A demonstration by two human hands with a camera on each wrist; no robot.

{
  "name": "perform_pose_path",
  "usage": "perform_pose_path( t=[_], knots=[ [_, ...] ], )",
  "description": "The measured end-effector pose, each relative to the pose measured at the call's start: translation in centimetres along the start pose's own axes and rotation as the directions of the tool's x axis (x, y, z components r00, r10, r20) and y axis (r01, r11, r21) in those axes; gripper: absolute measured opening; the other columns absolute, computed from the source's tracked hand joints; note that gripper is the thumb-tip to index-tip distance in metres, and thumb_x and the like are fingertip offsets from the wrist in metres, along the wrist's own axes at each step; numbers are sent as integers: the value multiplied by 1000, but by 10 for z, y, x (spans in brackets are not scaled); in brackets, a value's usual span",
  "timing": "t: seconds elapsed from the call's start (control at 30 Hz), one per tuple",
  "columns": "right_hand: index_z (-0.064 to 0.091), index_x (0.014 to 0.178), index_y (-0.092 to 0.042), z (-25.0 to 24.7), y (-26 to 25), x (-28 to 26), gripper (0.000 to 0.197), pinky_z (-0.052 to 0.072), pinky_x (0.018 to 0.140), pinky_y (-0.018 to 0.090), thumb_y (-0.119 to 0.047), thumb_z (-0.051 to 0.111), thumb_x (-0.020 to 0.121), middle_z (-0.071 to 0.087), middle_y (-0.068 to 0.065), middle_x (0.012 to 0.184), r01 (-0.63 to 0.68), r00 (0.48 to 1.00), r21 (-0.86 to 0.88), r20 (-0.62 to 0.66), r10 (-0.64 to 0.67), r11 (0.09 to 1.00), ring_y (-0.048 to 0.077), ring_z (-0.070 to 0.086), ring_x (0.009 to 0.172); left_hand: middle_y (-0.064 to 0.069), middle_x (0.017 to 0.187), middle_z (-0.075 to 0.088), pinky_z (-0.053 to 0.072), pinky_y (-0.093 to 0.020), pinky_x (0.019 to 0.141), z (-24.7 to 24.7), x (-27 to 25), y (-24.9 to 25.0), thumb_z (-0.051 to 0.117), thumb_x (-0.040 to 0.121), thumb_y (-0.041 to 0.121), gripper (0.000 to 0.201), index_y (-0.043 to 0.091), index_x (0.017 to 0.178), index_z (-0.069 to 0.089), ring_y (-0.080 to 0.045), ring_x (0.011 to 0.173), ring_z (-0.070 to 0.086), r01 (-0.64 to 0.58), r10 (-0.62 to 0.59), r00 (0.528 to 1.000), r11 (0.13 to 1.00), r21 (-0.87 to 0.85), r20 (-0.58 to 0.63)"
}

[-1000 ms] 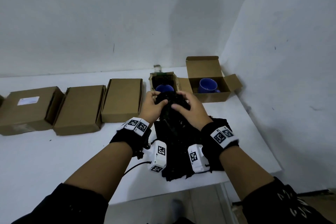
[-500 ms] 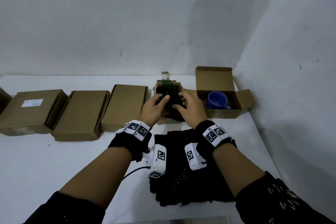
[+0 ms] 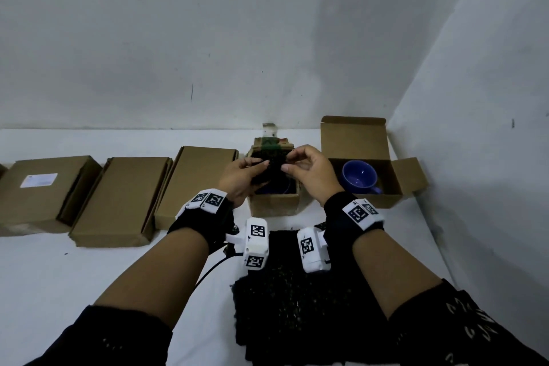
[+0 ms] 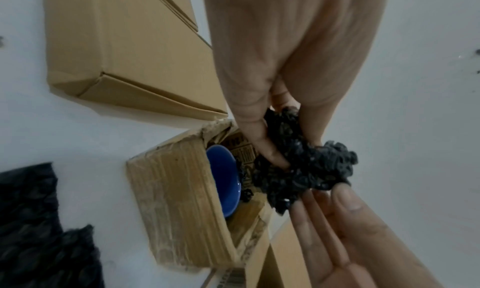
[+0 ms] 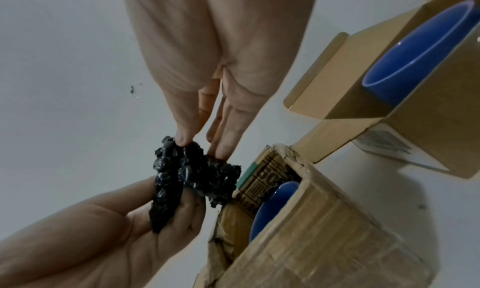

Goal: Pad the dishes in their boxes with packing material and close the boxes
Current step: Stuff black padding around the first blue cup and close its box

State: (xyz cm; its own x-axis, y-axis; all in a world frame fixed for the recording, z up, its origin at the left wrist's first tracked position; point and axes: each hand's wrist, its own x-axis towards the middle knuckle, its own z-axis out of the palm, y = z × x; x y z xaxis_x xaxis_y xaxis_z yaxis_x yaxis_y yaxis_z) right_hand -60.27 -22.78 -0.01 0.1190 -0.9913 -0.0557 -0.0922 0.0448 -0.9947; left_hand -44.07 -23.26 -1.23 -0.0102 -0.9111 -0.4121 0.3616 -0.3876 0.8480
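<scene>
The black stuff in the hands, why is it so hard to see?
In the head view the room is dim, so the black packing wad melts into the shadowy box; in the left wrist view it is closer and lumpy; in the right wrist view it shines a little.

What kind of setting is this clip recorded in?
Most likely a makeshift packing station in a bare room corner, not a kitchen. A white table against plain walls carries a row of shut cardboard boxes, an open box holding a blue cup, and a pile of black padding.
</scene>
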Motion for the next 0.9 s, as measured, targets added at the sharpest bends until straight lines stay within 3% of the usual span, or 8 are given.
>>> perform_pose_path(
  t=[0.1,0.2,0.3,0.47,0.57,0.67,0.77,0.9],
  knots=[
    [62,83,-14,0,10,6,11,55,87,41,-4,67,84,64,8,90,-1,994,-77,-113,-8,997,18,63,84,-5,76,58,54,-19,62,-1,17,0,65,84,0,23,14,73,50,-18,74,58,-223,264,959,929,296,-107],
    [63,108,-13,-5,24,12,25,47,96,30,-22,68,85,55,9,117,-104,973,-516,-228,-20,850,21,58,103,3,76,58,45,-16,69,-3,32,4,70,79,5,27,22,70,51,-13,77,55,-369,506,861,682,631,-44],
    [49,128,-11,-6,33,13,47,39,100,30,-21,67,85,42,10,134,-200,977,-666,-192,94,719,25,50,117,1,88,55,34,-16,70,-2,45,7,71,78,8,15,16,79,59,-12,82,49,-372,589,806,417,829,65],
    [51,124,-7,-2,45,16,37,40,97,32,-18,61,89,53,12,124,-161,987,-755,-136,88,636,26,49,116,-13,101,55,39,-25,72,-7,67,0,70,79,8,15,2,90,63,-25,86,54,-414,517,793,70,908,321],
    [52,124,-7,-3,46,15,37,40,96,31,-15,61,89,54,12,123,-135,990,-735,-129,59,665,25,50,115,-9,106,59,47,-39,81,-8,74,-5,62,87,20,17,7,96,66,-27,101,52,-407,376,810,-189,893,449],
    [52,124,-7,-4,46,16,37,40,97,31,-14,61,89,54,11,123,-138,990,-725,-125,68,674,25,50,115,-2,106,66,41,-40,86,-8,75,-8,46,96,35,32,14,100,71,-26,109,45,-353,306,801,-451,820,514],
    [52,123,-8,-4,47,16,36,40,97,31,-15,61,89,53,11,124,-136,990,-735,-126,63,665,24,50,115,2,106,67,22,-40,90,-10,71,-10,31,96,46,45,20,101,67,-25,112,43,-279,325,798,-549,788,508],
    [51,122,-8,-4,48,16,34,41,98,33,-14,59,89,52,10,125,-138,990,-734,-118,76,665,24,49,116,-11,125,55,11,-41,99,-11,73,-11,43,93,39,39,13,123,45,-28,124,35,-245,244,864,-560,792,440]
  ],
)
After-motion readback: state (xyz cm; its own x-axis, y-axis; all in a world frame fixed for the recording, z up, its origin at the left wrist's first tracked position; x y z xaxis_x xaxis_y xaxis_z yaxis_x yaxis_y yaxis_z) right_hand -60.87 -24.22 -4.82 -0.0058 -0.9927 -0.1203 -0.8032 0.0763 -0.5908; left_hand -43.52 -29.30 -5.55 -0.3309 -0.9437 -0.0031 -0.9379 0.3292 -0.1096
